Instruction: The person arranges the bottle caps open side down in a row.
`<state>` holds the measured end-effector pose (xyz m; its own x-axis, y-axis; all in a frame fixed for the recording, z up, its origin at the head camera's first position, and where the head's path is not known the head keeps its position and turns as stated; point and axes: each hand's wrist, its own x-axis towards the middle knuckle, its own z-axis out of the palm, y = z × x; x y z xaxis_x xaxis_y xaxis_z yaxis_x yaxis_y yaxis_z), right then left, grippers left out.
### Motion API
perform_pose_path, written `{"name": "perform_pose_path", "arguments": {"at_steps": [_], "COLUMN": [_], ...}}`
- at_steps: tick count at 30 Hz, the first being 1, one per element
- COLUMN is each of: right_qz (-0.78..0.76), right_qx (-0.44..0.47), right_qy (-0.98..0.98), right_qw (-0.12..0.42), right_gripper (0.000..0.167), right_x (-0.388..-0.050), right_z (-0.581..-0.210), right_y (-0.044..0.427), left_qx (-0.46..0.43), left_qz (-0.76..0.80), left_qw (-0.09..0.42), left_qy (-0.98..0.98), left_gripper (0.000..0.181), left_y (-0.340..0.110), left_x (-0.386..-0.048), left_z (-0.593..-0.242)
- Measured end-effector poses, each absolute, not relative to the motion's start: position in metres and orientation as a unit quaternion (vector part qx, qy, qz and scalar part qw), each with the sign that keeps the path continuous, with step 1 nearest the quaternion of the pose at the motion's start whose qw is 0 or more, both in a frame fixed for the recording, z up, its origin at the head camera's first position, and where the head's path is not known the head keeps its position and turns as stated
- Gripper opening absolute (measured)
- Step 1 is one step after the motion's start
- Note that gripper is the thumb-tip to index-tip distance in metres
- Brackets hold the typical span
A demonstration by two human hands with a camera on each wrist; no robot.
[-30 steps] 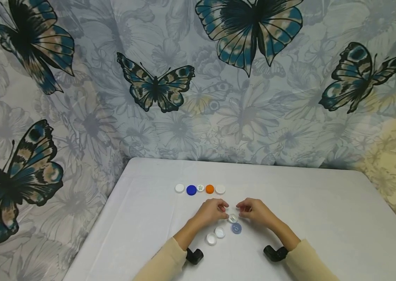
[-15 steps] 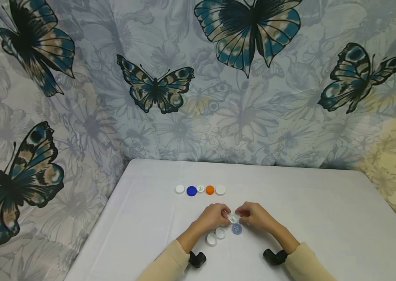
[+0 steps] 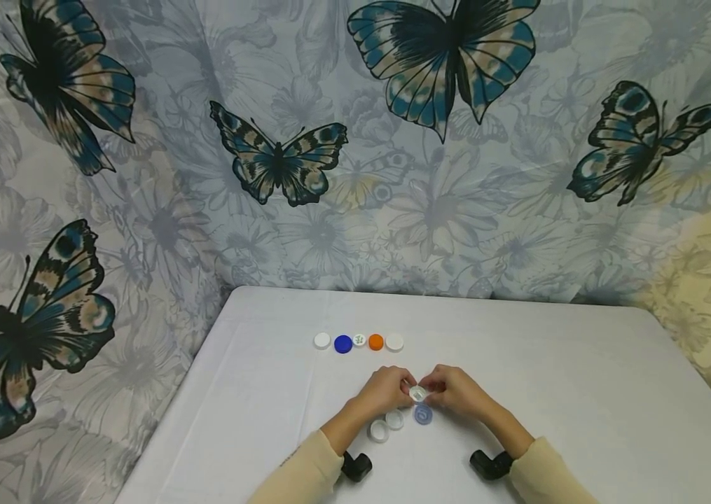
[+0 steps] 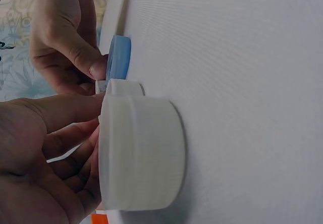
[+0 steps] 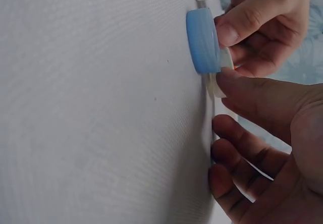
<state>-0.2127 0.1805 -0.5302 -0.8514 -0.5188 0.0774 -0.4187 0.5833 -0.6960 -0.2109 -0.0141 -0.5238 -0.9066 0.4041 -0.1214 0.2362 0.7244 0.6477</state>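
Between my two hands is a small white bottle cap (image 3: 417, 393). My left hand (image 3: 385, 389) pinches its left side with thumb and fingers, and my right hand (image 3: 454, 389) holds its right side. Just nearer than this cap lies a light blue cap (image 3: 423, 414), seen on edge in the right wrist view below both thumbs. Two white caps, one (image 3: 395, 419) beside the other (image 3: 378, 430), lie to the near left. The closer one fills the middle of the left wrist view, in front of my left fingers. Fingers partly hide the held cap in both wrist views.
Farther back, a row of caps runs across the white table (image 3: 550, 378): a white cap (image 3: 322, 341), a blue cap (image 3: 343, 344), a small marked white cap (image 3: 359, 340), an orange cap (image 3: 376, 341) and another white cap (image 3: 395, 342). Butterfly-patterned cloth (image 3: 443, 210) hangs behind.
Both hands have come closer together and taken hold of the white cap from its two sides. It has shifted only slightly; the other caps stay in place.
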Motion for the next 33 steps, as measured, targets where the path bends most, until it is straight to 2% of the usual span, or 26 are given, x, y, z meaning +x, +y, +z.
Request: {"name": "perform_pose_path", "arguments": {"at_steps": [17,33], "right_qz": [-0.411,-0.422], "right_qx": [-0.256,-0.242], "right_qy": [0.871,0.872], "right_qw": [0.078,0.049], "right_gripper": [0.029,0.025], "right_x": [-0.208,-0.211], "right_z": [-0.522,-0.518], "right_y": [0.176,0.161], "left_qx": [0.188,0.172], "left_qz": [0.390,0.481], "left_qw": [0.125,0.106], "left_qy": [0.893,0.853], "left_gripper": [0.024,0.026], "left_y": [-0.028,-0.048], "left_x": [-0.215,-0.215], "left_z": [-0.522,-0.523]}}
